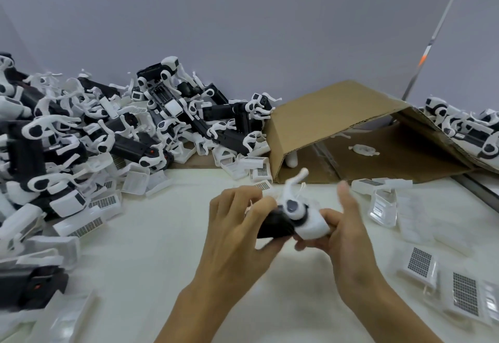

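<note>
Both hands met over the white tabletop, holding one black-and-white plastic toy body between them, just above the surface and near the front middle of the view. The left hand had its fingers curled round the black end. The right hand cupped the white end from below, with one digit raised straight and blurred, so its hold looked the looser of the two.

A thin white curved leg stuck up from the toy's round joint, clear of both hands. That leg seemed the weakest point: a twist or a push from the raised digit at the wrong angle could probably bend it or pop it out of its joint. If the right hand's grip slackened, the white end might drop and pull the piece out of the left hand.

Clear plastic covers with grid labels lay just beside the right forearm and could be swept aside by a wide movement. The heap of similar black-and-white toys and the opened brown cardboard box lay well apart.
</note>
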The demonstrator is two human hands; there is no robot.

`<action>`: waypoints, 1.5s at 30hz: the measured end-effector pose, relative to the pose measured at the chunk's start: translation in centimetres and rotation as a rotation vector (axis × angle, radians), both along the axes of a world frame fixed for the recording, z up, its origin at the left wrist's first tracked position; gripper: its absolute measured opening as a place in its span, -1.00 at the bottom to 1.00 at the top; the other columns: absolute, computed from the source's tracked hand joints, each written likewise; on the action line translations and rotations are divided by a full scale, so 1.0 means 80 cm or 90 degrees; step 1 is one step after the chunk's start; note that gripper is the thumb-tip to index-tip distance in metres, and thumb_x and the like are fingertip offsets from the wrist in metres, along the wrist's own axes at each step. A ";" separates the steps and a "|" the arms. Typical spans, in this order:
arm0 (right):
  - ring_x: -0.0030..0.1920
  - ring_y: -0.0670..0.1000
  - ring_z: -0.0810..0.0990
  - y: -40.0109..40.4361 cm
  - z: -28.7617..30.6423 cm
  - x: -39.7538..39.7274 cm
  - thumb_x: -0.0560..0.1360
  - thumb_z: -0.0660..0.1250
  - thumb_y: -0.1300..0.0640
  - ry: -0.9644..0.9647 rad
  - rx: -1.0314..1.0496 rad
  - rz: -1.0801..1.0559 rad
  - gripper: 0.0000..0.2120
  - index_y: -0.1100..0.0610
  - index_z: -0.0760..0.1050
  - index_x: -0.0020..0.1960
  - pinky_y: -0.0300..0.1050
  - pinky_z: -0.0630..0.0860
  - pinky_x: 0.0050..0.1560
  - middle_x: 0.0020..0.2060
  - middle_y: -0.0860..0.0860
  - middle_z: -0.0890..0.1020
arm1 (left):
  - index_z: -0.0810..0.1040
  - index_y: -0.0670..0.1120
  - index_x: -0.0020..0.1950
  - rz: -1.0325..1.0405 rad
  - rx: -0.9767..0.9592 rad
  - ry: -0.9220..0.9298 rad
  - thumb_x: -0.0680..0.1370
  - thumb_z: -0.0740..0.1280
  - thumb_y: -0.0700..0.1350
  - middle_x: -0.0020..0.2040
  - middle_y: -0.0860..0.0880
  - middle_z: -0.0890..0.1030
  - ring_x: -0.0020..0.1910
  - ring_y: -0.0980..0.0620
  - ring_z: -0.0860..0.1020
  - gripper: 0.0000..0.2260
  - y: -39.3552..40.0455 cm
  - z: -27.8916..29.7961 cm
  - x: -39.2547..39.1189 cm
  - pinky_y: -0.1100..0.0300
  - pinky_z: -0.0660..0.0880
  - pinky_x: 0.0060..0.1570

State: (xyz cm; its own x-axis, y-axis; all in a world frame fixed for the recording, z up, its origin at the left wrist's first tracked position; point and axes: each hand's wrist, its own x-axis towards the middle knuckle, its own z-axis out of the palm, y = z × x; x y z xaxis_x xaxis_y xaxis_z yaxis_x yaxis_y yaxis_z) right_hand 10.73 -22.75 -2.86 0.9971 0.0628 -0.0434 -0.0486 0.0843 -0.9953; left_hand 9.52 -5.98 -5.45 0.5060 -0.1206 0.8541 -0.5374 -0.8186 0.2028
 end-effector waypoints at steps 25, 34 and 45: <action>0.30 0.00 0.55 0.020 -0.022 -0.020 0.34 0.57 0.05 -0.492 -0.217 0.095 -0.82 -0.10 0.70 -0.07 -0.36 0.48 0.21 0.31 -0.16 0.47 | 0.71 -0.21 0.08 -0.519 -1.143 0.646 0.53 0.27 0.14 -0.19 -0.23 0.61 -0.27 -0.08 0.62 -0.54 -0.016 0.032 -0.018 0.12 0.61 -0.32; 0.43 -0.10 0.38 0.021 -0.019 -0.024 0.32 0.58 -0.04 -0.488 -0.242 0.064 -0.82 -0.23 0.67 -0.12 -0.49 0.35 0.21 0.38 -0.24 0.39 | 0.66 -0.24 0.14 -0.525 -1.148 0.614 0.65 0.18 0.11 -0.10 -0.17 0.62 -0.23 -0.06 0.61 -0.55 -0.013 0.035 -0.018 0.13 0.61 -0.28; 0.42 -0.20 0.35 0.022 -0.020 -0.024 0.37 0.50 -0.10 -0.459 -0.225 0.103 -0.82 -0.19 0.68 -0.03 -0.57 0.29 0.23 0.33 -0.34 0.41 | 0.59 -0.27 0.27 -0.490 -1.171 0.615 0.62 0.21 0.11 -0.09 -0.19 0.64 -0.24 -0.06 0.63 -0.52 -0.013 0.037 -0.018 0.12 0.62 -0.29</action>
